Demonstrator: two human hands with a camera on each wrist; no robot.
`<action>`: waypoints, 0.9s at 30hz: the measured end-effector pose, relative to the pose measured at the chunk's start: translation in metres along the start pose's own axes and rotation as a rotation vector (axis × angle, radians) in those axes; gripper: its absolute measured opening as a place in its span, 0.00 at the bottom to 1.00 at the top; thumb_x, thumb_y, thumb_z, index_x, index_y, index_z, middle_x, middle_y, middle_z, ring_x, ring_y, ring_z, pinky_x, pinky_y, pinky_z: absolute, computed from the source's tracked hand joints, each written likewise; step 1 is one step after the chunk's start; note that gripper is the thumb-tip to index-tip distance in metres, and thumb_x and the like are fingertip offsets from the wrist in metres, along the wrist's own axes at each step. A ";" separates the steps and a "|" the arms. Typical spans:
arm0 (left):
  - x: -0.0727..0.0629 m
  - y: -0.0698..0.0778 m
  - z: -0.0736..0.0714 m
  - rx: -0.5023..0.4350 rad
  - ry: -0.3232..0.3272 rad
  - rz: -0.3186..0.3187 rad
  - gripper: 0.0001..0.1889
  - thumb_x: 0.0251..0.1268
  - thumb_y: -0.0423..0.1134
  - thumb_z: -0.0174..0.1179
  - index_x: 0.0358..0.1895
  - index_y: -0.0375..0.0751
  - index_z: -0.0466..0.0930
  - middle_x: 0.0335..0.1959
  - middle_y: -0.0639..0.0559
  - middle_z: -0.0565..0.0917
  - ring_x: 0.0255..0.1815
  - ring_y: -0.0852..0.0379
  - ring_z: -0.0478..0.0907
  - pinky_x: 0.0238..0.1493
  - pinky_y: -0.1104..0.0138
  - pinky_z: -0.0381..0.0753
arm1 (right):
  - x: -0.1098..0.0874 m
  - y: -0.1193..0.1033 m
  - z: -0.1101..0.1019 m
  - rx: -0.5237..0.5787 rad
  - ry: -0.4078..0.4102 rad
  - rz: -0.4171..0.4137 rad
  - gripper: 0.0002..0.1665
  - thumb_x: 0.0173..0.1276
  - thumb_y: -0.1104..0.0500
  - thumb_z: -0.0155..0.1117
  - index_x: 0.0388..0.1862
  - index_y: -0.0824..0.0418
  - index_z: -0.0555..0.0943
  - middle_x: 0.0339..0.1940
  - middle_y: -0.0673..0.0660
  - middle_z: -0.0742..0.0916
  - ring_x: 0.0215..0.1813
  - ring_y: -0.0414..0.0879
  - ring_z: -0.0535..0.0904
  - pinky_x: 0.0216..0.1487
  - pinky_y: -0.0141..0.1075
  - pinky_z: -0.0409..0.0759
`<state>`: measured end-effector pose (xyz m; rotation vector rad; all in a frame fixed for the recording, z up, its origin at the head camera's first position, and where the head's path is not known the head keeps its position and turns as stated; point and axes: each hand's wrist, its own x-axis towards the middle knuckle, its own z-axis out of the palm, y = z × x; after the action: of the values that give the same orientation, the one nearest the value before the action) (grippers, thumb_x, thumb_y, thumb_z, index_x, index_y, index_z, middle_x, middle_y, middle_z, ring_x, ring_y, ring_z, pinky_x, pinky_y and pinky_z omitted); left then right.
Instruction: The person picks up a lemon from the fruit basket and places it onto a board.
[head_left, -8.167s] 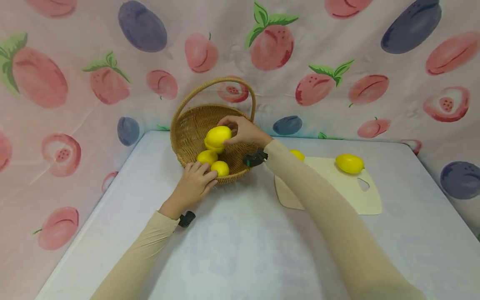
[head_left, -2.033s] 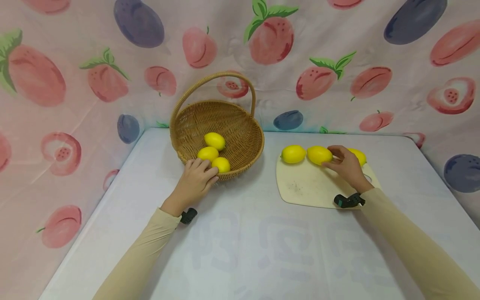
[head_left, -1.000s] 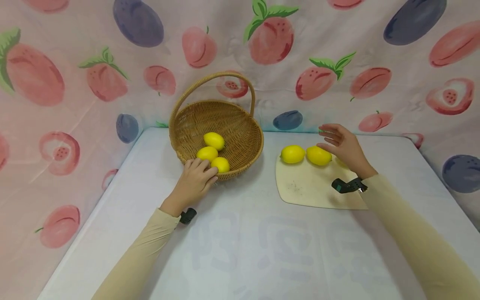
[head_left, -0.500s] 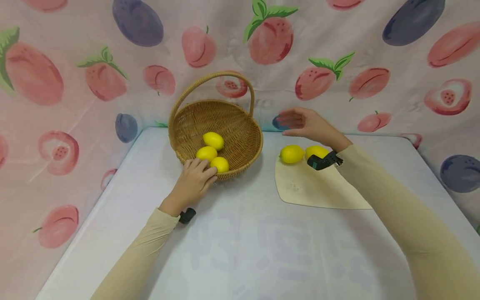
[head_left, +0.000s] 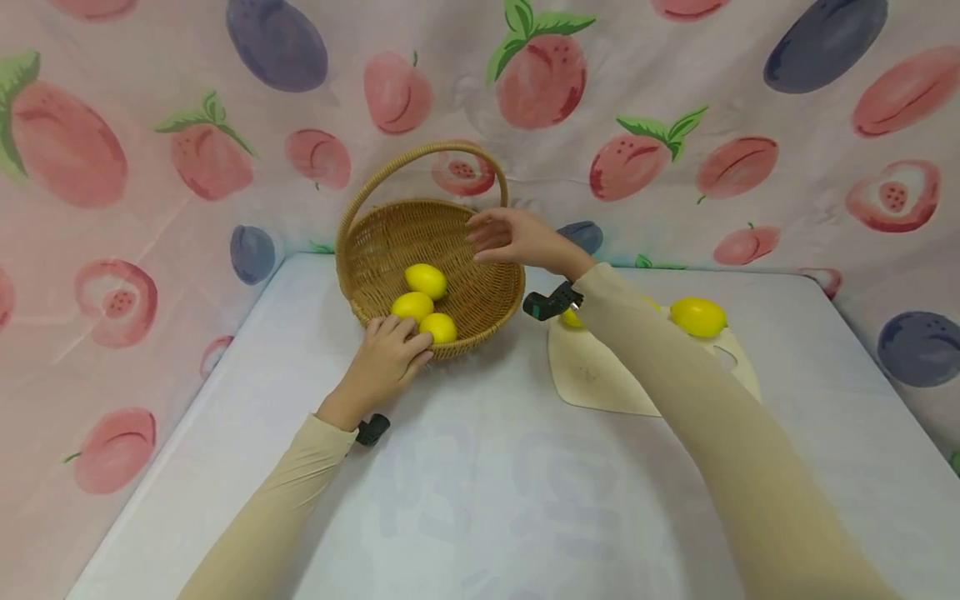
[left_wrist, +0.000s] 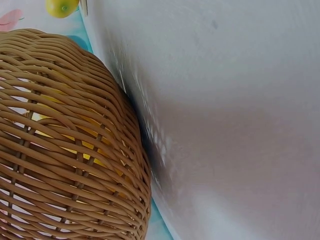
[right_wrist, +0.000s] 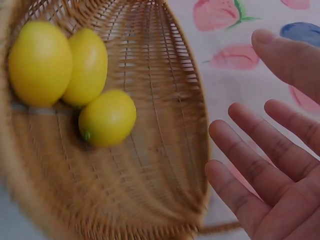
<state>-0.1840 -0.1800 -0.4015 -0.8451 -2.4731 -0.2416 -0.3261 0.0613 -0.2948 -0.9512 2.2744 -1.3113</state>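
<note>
My left hand [head_left: 381, 362] grips the front rim of a wicker basket [head_left: 382, 237], fingers hooked over it. The basket is tipped with its mouth toward me. Inside lie three yellow lemons: a back lemon [head_left: 426, 282], a middle lemon [head_left: 412, 306] and a front lemon [head_left: 438, 327] beside my left fingers. My right hand [head_left: 525, 237] is empty over the basket's right edge; in the right wrist view its fingers [right_wrist: 245, 160] are spread and fairly straight. The left wrist view shows the basket's woven outside [left_wrist: 60, 150], hiding the left hand.
A cream cutting board [head_left: 588, 379] lies right of the basket on a white-covered table [head_left: 480, 500]. It bears a lemon [head_left: 698, 317] near its handle hole; two more are mostly covered by the right sleeve [head_left: 675, 392]. A fruit-print cloth [head_left: 555, 158] hangs behind.
The lemon my right hand held over the basket is on the cutting board now. That hand let go there, lifted and swung left to the basket. My left hand kept hold of the rim.
</note>
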 end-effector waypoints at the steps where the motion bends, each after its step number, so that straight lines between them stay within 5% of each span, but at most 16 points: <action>1: 0.000 0.000 0.000 0.002 0.002 0.001 0.06 0.64 0.42 0.58 0.34 0.46 0.72 0.29 0.49 0.68 0.35 0.51 0.63 0.42 0.57 0.59 | 0.004 0.000 0.004 0.014 -0.003 -0.001 0.28 0.64 0.61 0.64 0.62 0.61 0.69 0.58 0.61 0.79 0.59 0.51 0.78 0.58 0.40 0.76; 12: 0.000 0.000 0.000 0.008 -0.004 0.004 0.05 0.64 0.41 0.57 0.34 0.45 0.73 0.31 0.49 0.70 0.35 0.51 0.64 0.43 0.56 0.60 | 0.042 0.005 0.044 0.049 -0.043 0.000 0.27 0.65 0.60 0.62 0.62 0.64 0.69 0.59 0.64 0.79 0.60 0.52 0.76 0.61 0.41 0.74; 22: -0.001 0.000 0.000 -0.022 -0.020 0.021 0.05 0.64 0.40 0.58 0.37 0.43 0.73 0.32 0.48 0.71 0.37 0.50 0.66 0.45 0.55 0.63 | 0.053 0.023 0.066 0.017 -0.147 0.030 0.27 0.65 0.60 0.62 0.61 0.67 0.69 0.57 0.65 0.80 0.60 0.53 0.76 0.60 0.40 0.74; 27: -0.003 -0.004 -0.004 -0.021 -0.044 0.004 0.14 0.73 0.48 0.46 0.41 0.42 0.74 0.34 0.48 0.72 0.39 0.50 0.68 0.48 0.55 0.64 | 0.053 0.023 0.068 0.037 -0.169 0.045 0.26 0.66 0.61 0.62 0.61 0.67 0.70 0.58 0.65 0.79 0.59 0.53 0.76 0.58 0.41 0.75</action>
<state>-0.1830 -0.1863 -0.3997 -0.8730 -2.5130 -0.2511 -0.3332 -0.0103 -0.3476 -0.9551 2.1241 -1.2022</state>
